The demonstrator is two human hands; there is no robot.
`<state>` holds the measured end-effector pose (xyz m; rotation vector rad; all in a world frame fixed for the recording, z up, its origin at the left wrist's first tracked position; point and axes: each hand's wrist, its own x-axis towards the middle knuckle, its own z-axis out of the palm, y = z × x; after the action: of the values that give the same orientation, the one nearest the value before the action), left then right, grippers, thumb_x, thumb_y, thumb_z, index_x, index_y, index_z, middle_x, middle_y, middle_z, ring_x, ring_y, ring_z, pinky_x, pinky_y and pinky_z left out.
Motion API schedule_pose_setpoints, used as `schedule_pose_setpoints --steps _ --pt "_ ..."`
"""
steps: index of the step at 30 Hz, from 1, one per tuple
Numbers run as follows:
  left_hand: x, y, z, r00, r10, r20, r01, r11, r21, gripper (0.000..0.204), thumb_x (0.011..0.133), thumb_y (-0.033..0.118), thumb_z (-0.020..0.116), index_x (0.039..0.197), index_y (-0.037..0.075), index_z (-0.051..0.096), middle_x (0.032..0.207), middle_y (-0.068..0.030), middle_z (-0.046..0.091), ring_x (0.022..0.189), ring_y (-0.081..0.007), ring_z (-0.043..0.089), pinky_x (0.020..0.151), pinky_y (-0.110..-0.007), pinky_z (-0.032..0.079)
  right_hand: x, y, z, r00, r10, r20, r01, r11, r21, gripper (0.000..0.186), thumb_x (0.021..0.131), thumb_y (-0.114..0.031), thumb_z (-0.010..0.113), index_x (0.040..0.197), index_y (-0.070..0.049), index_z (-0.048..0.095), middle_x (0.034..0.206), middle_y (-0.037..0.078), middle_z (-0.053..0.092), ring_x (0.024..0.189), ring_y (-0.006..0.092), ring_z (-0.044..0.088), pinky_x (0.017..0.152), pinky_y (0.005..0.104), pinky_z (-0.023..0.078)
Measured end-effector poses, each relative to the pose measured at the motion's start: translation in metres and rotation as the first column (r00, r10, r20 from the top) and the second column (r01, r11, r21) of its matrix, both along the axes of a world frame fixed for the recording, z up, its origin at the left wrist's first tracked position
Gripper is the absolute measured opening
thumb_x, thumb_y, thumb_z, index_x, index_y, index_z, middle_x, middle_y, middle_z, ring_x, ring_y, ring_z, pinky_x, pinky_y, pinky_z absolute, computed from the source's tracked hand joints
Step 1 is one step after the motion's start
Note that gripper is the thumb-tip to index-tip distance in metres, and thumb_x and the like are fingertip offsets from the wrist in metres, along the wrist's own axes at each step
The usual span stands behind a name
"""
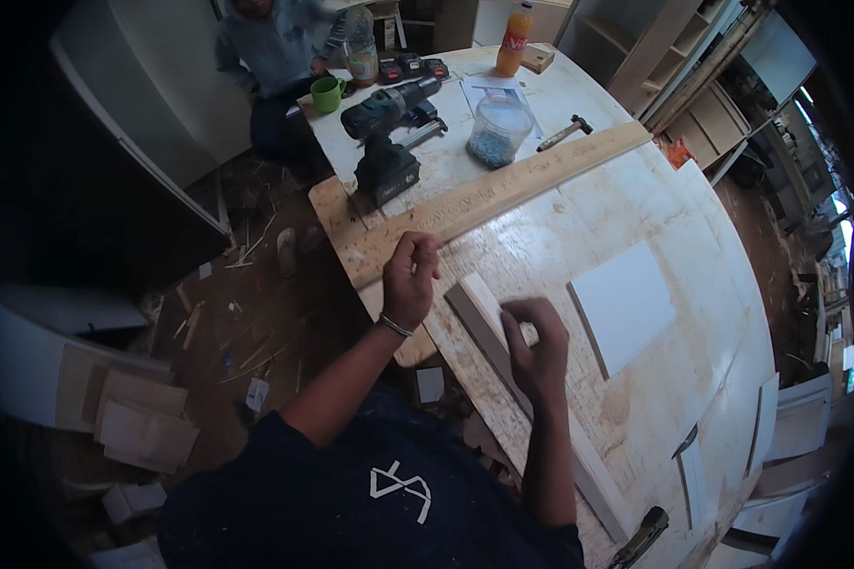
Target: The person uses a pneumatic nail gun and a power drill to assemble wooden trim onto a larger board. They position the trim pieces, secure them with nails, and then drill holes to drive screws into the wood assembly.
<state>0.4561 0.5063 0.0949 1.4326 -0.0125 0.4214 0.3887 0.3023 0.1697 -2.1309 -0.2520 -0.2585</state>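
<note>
My left hand (411, 280) is raised at the table's left edge, near the end of a long wooden board. Its fingers are curled in; whatever they hold, if anything, is hidden. My right hand (539, 346) hovers over or touches a narrow wooden strip (579, 453), thumb and fingers bent into a pinch. Nothing I can name shows between those fingertips. The strip lies along the table's near edge, its pale top facing up. Right of it rests a white rectangular panel (626, 308). Beyond my hands, the long wooden board (503, 197) crosses the table.
Behind the board stand a cordless drill (389, 109), another power tool (386, 171), a clear tub of small fasteners (499, 133), a hammer (565, 133), an orange drink bottle (513, 43) and a green mug (327, 94). A person (275, 57) is at the far left. Scraps litter the floor.
</note>
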Motion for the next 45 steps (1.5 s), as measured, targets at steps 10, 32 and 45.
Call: schedule_pose_setpoints --steps 10,32,45 --pt "0.097 0.181 0.038 0.987 -0.048 0.153 0.034 0.995 0.093 0.016 0.105 0.015 0.059 0.096 0.004 0.066 0.076 -0.0051 0.065 0.062 -0.0111 0.064 0.057 -0.027 0.05 0.189 0.223 0.08 0.79 0.404 -0.461 -0.22 0.888 0.403 0.016 0.098 -0.014 0.073 0.105 0.0 0.072 0.095 0.002 0.07 0.088 0.0094 0.063 0.08 0.0266 0.05" --pt "0.181 0.322 0.025 0.99 -0.111 0.089 0.11 0.994 0.009 0.02 0.107 0.02 0.06 0.099 0.003 0.067 0.078 -0.0041 0.067 0.069 -0.0098 0.066 0.064 -0.029 0.051 0.309 0.372 0.081 0.65 0.407 -0.641 -0.257 0.912 0.319 0.021 0.097 -0.019 0.072 0.103 0.001 0.076 0.075 -0.003 0.062 0.066 0.0057 0.052 0.061 0.0225 0.04" --pt "0.175 0.324 0.003 0.981 -0.189 0.037 0.187 0.981 0.049 0.02 0.105 0.022 0.064 0.1 0.003 0.07 0.078 -0.0027 0.068 0.067 -0.0085 0.067 0.06 -0.027 0.052 0.305 0.364 0.066 0.665 0.363 -0.653 -0.372 0.919 0.132 0.025 0.095 -0.021 0.069 0.102 0.003 0.077 0.076 0.003 0.066 0.07 0.0099 0.058 0.065 0.0284 0.047"
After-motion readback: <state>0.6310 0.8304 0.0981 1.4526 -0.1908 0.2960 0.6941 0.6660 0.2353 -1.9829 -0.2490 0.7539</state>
